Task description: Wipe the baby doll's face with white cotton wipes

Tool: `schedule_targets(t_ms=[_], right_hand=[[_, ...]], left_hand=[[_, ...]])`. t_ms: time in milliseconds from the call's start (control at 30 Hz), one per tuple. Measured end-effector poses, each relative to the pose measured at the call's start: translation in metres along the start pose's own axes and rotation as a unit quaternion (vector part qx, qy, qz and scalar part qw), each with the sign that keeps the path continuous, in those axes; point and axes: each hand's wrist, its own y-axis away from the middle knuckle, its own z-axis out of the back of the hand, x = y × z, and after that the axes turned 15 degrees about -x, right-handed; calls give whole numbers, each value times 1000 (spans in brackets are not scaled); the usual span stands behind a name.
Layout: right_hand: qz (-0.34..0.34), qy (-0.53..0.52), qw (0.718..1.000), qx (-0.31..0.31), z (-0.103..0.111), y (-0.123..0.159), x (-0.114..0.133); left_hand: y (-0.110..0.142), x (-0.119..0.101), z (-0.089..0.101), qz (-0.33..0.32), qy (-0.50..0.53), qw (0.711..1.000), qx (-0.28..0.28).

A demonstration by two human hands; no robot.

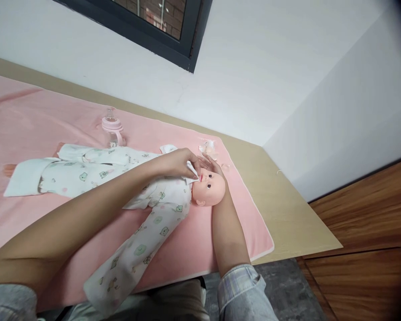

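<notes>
A baby doll [210,196] lies on its back on a pink blanket [173,254], dressed in a white printed sleepsuit [153,223]. My left hand [180,162] reaches over the doll's chest and pinches a small white cloth [191,169], or perhaps a tissue, close to the doll's mouth. Behind the doll's head, my right hand [214,164] shows stretched fingers on the far side. My right forearm and wrist run under or against the head; the exact contact is partly hidden.
A pink-topped baby bottle [112,129] stands on the blanket beyond the doll's legs. Near the far corner lies a clear plastic item [208,148] that I cannot make out. The wooden table [287,218] meets a white wall with a dark window frame [190,44].
</notes>
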Motion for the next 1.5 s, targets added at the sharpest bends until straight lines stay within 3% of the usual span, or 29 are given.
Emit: schedule_targets(t_ms=[233,567,800,1300,1500], right_hand=[[-40,-5,999,-10,3,-12,-1],[2,-1,1000,5,3,-9,-3],[-8,8,1000,13,5,-12,-3],[7,-9,1000,0,-1,4,-1],[10,-5,1000,8,-2,4,3]], left_hand=[[0,2,-7,-15,23,1000,-1],[0,2,-8,-19,0,1000,-21],[0,2,-4,-42,-32,998,-38],[0,-6,-8,-30,-84,991,-99],[-1,-4,-13,-44,-66,990,-115]])
